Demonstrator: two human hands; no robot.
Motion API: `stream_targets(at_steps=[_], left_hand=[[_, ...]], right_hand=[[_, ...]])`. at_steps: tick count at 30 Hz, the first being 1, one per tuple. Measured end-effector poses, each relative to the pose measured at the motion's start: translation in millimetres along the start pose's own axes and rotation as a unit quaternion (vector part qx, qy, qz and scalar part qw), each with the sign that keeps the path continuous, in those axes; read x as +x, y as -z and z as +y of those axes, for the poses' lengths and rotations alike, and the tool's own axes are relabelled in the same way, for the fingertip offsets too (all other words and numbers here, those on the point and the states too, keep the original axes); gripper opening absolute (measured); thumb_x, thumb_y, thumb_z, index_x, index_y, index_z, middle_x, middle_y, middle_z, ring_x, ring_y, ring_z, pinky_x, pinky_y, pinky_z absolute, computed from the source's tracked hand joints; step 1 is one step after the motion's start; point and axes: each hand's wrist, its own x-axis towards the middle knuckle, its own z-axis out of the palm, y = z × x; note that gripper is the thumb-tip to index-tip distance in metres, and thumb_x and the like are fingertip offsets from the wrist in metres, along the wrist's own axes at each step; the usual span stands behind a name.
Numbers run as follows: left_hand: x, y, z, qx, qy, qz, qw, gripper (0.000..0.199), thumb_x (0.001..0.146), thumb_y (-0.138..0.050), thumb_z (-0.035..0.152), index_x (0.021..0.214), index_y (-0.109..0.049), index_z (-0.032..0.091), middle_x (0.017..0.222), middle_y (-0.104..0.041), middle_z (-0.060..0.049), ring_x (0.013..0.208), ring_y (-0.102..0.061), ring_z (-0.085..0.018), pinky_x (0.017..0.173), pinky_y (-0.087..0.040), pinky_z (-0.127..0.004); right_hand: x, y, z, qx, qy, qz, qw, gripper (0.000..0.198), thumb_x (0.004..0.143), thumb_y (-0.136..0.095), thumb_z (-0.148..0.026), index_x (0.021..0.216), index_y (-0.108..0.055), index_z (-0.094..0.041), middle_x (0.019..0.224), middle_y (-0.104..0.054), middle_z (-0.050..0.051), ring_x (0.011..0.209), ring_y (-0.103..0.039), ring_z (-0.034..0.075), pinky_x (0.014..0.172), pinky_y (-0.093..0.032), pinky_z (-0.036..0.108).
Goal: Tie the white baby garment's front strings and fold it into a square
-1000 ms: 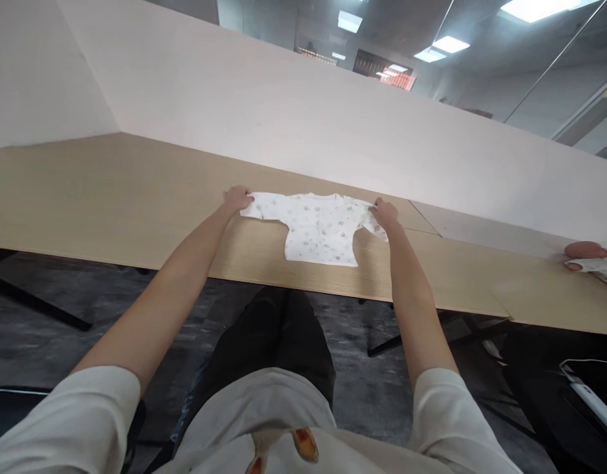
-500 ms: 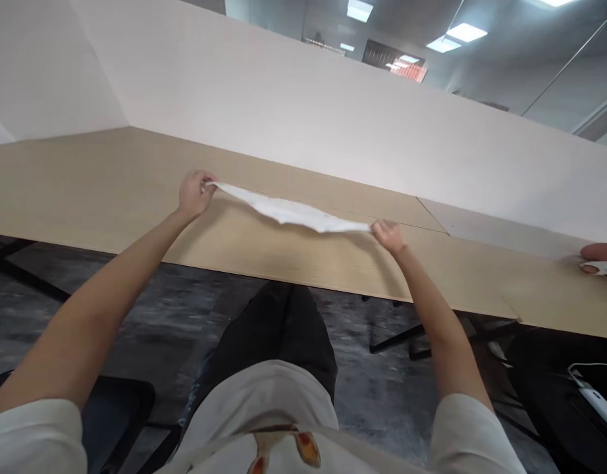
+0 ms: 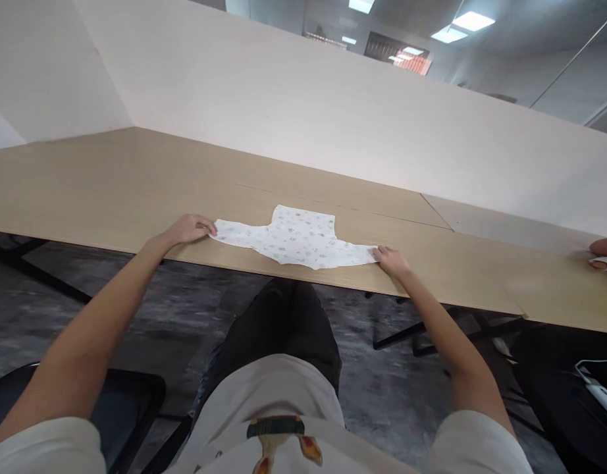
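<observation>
A small white long-sleeved baby shirt (image 3: 303,237) with a tiny scattered print lies spread on the wooden table (image 3: 160,171). Its sleeves stretch out to both sides, the neck edge is towards me and the hem points away. My left hand (image 3: 189,228) pinches the cuff of the sleeve on the left. At the other cuff, my right hand (image 3: 391,260) has its fingers closed on the fabric. Both hands rest low, at the tabletop.
Behind the table rises a white partition (image 3: 303,131). A reddish-brown rounded object (image 3: 604,247) and a whitish item lie at the far right end. Black chairs (image 3: 130,408) stand below on both sides; a white device with a cable (image 3: 602,398) lies on the right one.
Both hands have come down and nearer to me. The shirt, held stretched and edge-on above the table before, now lies flat with its print showing.
</observation>
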Motion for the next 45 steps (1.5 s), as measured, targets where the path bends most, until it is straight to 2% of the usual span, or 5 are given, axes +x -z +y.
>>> stream_targets(at_steps=[8,19,28,38,45], left_hand=[[-3,-20,10,-0.030,0.067,0.120,0.990,0.045,0.082,-0.045,0.044,0.105,-0.072,0.017,0.120,-0.070,-0.009,0.111,-0.060,-0.026,0.098,-0.044,-0.035],[-4,-32,10,0.021,0.045,0.101,0.994,0.053,0.073,-0.052,0.061,0.106,-0.069,0.022,0.121,-0.068,-0.009,0.115,-0.057,-0.030,0.103,-0.040,-0.046],[-16,-33,15,-0.174,0.095,0.140,0.970,0.068,0.057,-0.066,0.066,0.106,-0.066,0.019,0.111,-0.070,-0.009,0.098,-0.064,-0.025,0.087,-0.053,-0.035],[-13,-32,16,-0.137,0.102,0.155,0.973,0.061,0.066,-0.062,0.065,0.100,-0.071,0.015,0.098,-0.073,-0.010,0.089,-0.063,-0.022,0.080,-0.051,-0.030],[-11,-33,12,-0.118,0.086,0.165,0.975,0.058,0.066,-0.063,0.062,0.097,-0.072,0.014,0.084,-0.070,-0.007,0.076,-0.058,-0.019,0.069,-0.047,-0.027]], right_hand=[[1,-23,8,0.171,-0.180,0.066,0.966,0.046,0.084,-0.038,-0.007,0.125,-0.059,-0.012,0.122,-0.063,0.017,0.112,-0.058,0.026,0.094,-0.044,0.035],[-13,-44,-3,0.456,-0.326,0.208,0.801,0.039,0.086,-0.039,-0.032,0.112,-0.062,-0.012,0.111,-0.069,0.017,0.102,-0.063,0.026,0.089,-0.049,0.037],[-7,-52,-2,0.488,-0.354,0.234,0.763,0.047,0.080,-0.047,-0.032,0.120,-0.057,-0.008,0.091,-0.069,0.012,0.083,-0.064,0.024,0.079,-0.049,0.034],[-1,-46,-13,0.362,-0.346,0.216,0.838,0.026,0.082,-0.050,-0.031,0.087,-0.065,-0.010,0.099,-0.065,0.023,0.120,-0.048,0.033,0.102,-0.040,0.042],[2,-48,-8,0.447,-0.382,0.263,0.765,0.015,0.073,-0.054,-0.031,0.079,-0.054,-0.018,0.082,-0.062,0.010,0.081,-0.057,0.024,0.083,-0.045,0.038]])
